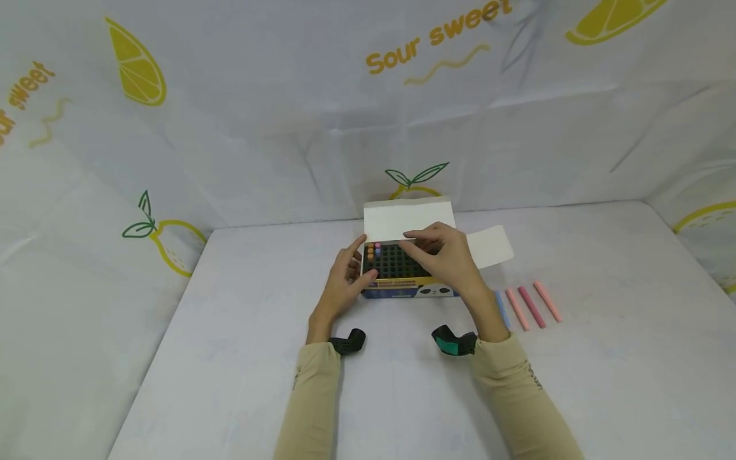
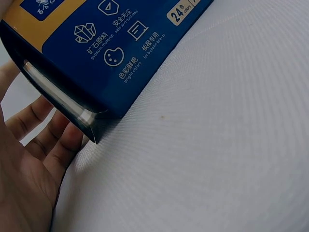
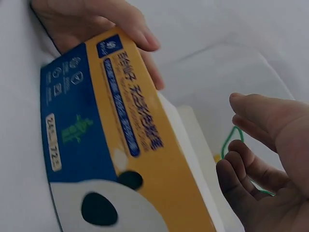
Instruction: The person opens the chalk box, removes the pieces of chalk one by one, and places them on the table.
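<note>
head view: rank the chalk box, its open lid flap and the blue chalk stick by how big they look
1. chalk box
2. open lid flap, roughly as wide, so nearly tied
3. blue chalk stick, clearly smallest, partly hidden by the right wrist

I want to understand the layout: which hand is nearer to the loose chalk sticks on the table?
Right. The right hand is over the chalk box, just left of the chalk sticks; the left hand holds the box's far left side.

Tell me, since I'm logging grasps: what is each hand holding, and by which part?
The left hand grips the chalk box by its left end. The right hand hovers over the box's open top, holding nothing visible.
</note>
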The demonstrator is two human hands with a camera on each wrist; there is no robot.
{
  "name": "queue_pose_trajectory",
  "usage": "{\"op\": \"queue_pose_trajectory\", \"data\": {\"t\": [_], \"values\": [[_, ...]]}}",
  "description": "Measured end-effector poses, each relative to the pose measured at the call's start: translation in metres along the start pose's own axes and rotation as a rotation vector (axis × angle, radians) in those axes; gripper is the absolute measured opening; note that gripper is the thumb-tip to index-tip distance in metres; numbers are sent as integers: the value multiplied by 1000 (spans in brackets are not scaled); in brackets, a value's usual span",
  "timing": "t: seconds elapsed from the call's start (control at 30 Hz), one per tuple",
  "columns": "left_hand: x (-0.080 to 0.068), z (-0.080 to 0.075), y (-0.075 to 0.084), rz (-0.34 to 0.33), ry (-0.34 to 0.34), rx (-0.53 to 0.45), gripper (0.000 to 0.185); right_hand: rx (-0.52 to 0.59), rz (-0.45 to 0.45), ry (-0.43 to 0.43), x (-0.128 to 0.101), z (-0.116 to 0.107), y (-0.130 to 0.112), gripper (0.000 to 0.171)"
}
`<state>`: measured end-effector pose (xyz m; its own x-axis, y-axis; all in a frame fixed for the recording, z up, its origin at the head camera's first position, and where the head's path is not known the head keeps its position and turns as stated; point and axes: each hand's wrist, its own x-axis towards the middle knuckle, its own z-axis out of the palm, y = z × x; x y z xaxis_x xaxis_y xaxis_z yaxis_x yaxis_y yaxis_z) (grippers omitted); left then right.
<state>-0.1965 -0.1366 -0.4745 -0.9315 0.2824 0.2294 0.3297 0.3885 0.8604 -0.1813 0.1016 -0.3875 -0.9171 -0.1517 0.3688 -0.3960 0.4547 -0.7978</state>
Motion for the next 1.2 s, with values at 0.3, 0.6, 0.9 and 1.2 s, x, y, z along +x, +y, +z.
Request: {"op": "queue_pose_trajectory", "data": {"t": [0.3,0.6,0.9,1.2], "values": [[1,-1,0,16,-5,4,87,6,8,-76,9,26,-3,25],[-1,-1,0,9,-2,-6,86,-48,-42,-98,13,47,0,23],[1,-2,0,28,-3,-22,87,-108,-55,-58,12,54,3,24],[1,0,-2,20,-8,-23,84,-158,1,-67,10,55,1,25]]}}
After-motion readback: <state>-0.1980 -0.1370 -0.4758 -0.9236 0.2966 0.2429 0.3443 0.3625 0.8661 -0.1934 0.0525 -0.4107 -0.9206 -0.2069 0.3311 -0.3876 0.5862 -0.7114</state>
